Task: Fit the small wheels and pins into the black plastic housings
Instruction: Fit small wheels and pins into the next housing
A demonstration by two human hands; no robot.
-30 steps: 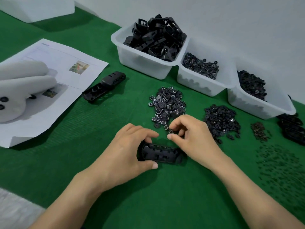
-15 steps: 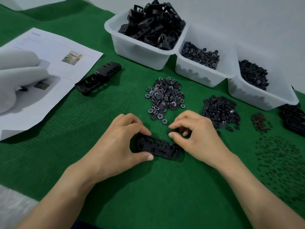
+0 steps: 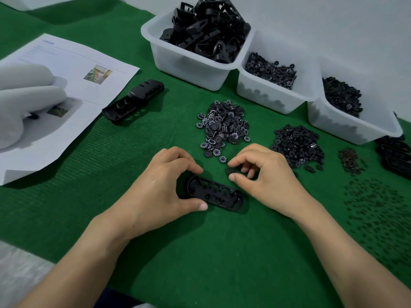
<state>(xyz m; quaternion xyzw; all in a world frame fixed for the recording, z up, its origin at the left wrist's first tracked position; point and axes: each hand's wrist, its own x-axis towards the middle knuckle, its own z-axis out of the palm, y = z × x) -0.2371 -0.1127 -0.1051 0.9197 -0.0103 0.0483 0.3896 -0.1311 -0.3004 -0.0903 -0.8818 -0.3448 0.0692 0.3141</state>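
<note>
Housing [image 3: 214, 194] end beneath left hand [image 3: 160, 187]

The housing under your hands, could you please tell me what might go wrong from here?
The right hand pinches the small wheel by its edge only; it could slip into the wheel pile. The left hand grips the housing at its left end only, so the free right end may shift when the wheel is pressed in.
</note>
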